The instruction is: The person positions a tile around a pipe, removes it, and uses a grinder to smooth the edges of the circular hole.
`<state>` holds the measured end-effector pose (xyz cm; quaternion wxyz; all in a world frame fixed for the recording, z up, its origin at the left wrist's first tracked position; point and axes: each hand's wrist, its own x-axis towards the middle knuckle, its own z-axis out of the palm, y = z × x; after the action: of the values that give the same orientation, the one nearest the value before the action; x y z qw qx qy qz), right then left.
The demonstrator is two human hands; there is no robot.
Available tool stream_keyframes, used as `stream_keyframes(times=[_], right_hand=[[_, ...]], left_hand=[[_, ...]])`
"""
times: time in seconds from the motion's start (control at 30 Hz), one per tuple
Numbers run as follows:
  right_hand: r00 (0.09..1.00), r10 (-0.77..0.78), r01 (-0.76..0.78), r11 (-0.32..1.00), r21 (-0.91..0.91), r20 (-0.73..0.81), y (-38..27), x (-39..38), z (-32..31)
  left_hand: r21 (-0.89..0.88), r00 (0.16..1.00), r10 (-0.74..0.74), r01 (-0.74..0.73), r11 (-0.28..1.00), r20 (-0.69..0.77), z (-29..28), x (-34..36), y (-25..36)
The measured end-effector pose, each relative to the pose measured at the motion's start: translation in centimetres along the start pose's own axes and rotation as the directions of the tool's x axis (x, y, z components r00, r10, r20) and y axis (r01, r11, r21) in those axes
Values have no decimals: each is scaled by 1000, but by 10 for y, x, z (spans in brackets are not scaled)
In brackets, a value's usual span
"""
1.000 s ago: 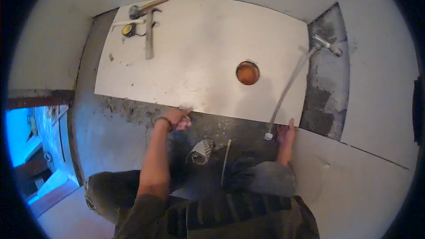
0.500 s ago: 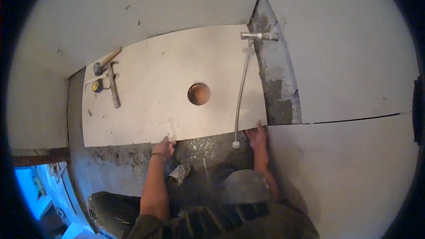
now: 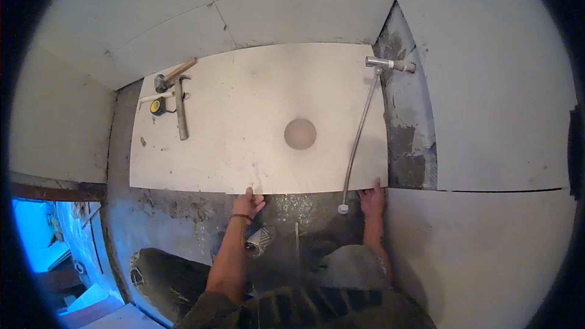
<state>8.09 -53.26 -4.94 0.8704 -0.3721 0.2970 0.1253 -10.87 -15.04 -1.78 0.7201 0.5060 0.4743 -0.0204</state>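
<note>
My left hand [image 3: 248, 204] grips the near edge of a white board [image 3: 256, 85], thumb at the top, with some fingers curled. My right hand [image 3: 372, 201] holds the same edge near the right corner, fingers partly underneath. A round opening [image 3: 300, 134] in the board shows pale beige. Two hammers [image 3: 181, 113] and a yellow-black tape measure [image 3: 158, 105] lie at the left end. A metal valve fitting [image 3: 381, 62] with a braided hose [image 3: 359, 134] rests along the right end, the hose hanging over the near edge.
Pale tiled walls [image 3: 292, 15] border the back and sides. A strip of rough mortar [image 3: 405, 167] runs at the right. Wet grey floor [image 3: 177, 213] lies before the board, with a striped roll [image 3: 259, 242] near my knees. An opening [image 3: 36, 231] at lower left shows bluish light.
My view has swung, shifting the scene within the picture. Both hands stay at the board's edge. The round opening has turned from orange to pale beige.
</note>
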Motion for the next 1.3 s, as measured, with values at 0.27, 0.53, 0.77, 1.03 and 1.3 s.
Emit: stream_keyframes(times=[0.27, 0.53, 0.77, 1.03, 1.3], right_hand=[[1000, 3, -2, 999, -37, 26, 0, -1, -10], [1000, 0, 0, 1000, -14, -9, 2, -3, 5], [997, 3, -10, 996, -87, -75, 2, 0, 6], [998, 56, -56, 998, -35, 23, 8, -2, 19], [960, 235, -281, 790, -546, -153, -24, -87, 8]], left_hand=[[-260, 993, -110, 95, 961, -46, 8, -3, 10], [-246, 995, -102, 102, 964, 12, -1, 1, 9], [-270, 992, -121, 110, 956, -24, 5, 3, 9], [819, 978, -182, 25, 573, 97, -42, 55, 73], [819, 871, 478, -353, 451, 113, -6, 33, 386]])
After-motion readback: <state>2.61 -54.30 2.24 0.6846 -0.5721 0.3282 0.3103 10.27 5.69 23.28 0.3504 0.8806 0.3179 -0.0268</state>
